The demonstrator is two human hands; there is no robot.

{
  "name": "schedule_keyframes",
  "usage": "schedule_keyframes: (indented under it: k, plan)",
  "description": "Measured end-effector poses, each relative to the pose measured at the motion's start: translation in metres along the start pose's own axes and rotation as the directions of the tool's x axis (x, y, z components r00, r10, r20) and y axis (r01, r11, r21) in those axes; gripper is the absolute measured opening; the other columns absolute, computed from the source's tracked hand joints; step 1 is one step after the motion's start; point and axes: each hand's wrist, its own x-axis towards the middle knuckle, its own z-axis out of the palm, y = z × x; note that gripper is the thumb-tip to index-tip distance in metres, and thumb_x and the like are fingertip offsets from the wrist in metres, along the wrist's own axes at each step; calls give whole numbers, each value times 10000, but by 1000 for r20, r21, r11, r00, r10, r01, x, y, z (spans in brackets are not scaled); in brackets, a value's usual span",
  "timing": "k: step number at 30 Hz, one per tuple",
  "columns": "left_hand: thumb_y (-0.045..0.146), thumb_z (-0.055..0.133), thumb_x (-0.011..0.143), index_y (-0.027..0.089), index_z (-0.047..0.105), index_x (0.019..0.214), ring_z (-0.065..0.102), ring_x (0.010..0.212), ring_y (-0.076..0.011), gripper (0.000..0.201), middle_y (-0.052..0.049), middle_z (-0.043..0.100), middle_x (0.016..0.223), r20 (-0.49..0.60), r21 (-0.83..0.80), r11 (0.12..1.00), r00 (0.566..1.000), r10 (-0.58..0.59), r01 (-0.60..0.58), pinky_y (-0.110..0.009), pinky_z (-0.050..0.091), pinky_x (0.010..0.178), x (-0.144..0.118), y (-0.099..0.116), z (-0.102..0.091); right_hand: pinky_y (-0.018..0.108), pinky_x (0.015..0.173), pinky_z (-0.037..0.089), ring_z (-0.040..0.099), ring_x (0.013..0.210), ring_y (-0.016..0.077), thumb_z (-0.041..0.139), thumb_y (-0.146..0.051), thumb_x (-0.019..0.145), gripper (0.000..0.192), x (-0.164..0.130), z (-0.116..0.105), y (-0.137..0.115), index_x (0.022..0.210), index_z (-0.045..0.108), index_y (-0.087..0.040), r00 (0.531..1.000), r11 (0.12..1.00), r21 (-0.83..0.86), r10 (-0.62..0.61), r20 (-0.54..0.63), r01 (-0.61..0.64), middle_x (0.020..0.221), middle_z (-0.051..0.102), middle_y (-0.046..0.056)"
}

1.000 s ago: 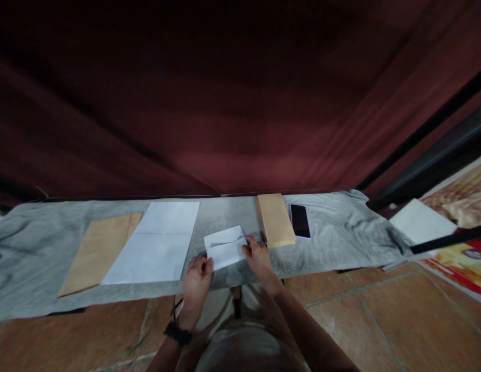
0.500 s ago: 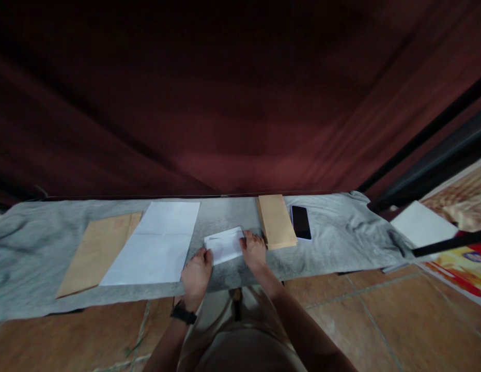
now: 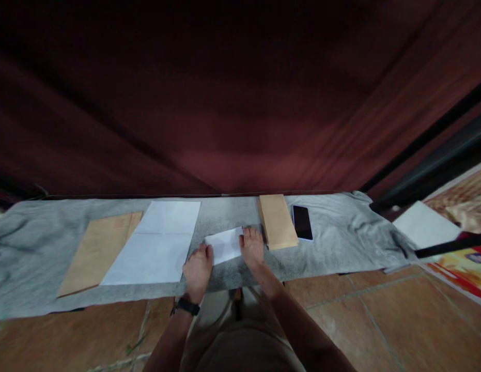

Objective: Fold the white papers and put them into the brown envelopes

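A white sheet of paper (image 3: 226, 245), folded into a narrow strip, lies slightly askew on the grey cloth between my hands. My left hand (image 3: 199, 267), with a dark band on its wrist, grips the strip's left end with curled fingers. At the opposite end, the fingers of my right hand (image 3: 252, 247) press close together over the paper's edge. Just right of that hand is a stack of brown envelopes (image 3: 278, 221). Left of my left hand lies a larger white sheet (image 3: 157, 243) with a crease across it.
A brown envelope (image 3: 96, 248) lies partly under the large sheet. Beside the envelope stack is a phone (image 3: 302, 223), dark screen up. Grey cloth (image 3: 341, 232) covers the narrow table, backed by a dark red curtain (image 3: 240, 129). Black bars (image 3: 434, 134) and a printed box (image 3: 461, 266) stand at right.
The folded paper's offset upper layer now lines up, so it looks like one even strip. My right hand's fingers have shifted up and lie flatter along its end. My left hand barely moved.
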Motion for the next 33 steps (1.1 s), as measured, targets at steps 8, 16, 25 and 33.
schedule_keyframes:
  k: [8,16,25,33]
  plan:
    - [347,334,1067,136,669,1205,747,856,-277,419,-150,771,912,23,-20,1000,1000,19,-19,-330,489,687,1,1,-3,418,1176,397,509,1389,252,493,-255,1056,388,-22,9,-11,1410,592,-130,962,956,106,-271,-46,274,1506,571,127]
    - [353,356,1059,141,670,1147,737,798,-275,389,-135,755,856,20,-14,1000,1000,-2,2,-334,490,662,2,1,-3,449,1242,321,425,1488,252,496,-326,1069,479,-34,25,-7,1498,522,-116,951,948,79,-306,-48,309,1589,477,145]
    - [304,338,1039,114,641,1271,631,1208,-296,426,-178,681,1295,-336,-23,921,871,359,-389,-447,498,1031,0,9,30,479,1253,299,364,1525,261,482,-323,1069,512,-36,30,-6,1539,475,-122,948,947,49,-315,-49,317,1626,413,145]
    - [405,328,1048,66,478,1512,381,1518,-332,594,-219,463,1589,-342,-78,906,865,368,-417,-550,346,1218,-7,12,69,462,1259,290,374,1519,252,484,-247,1046,505,-36,34,-2,1533,482,-114,937,936,53,-346,-53,349,1619,432,130]
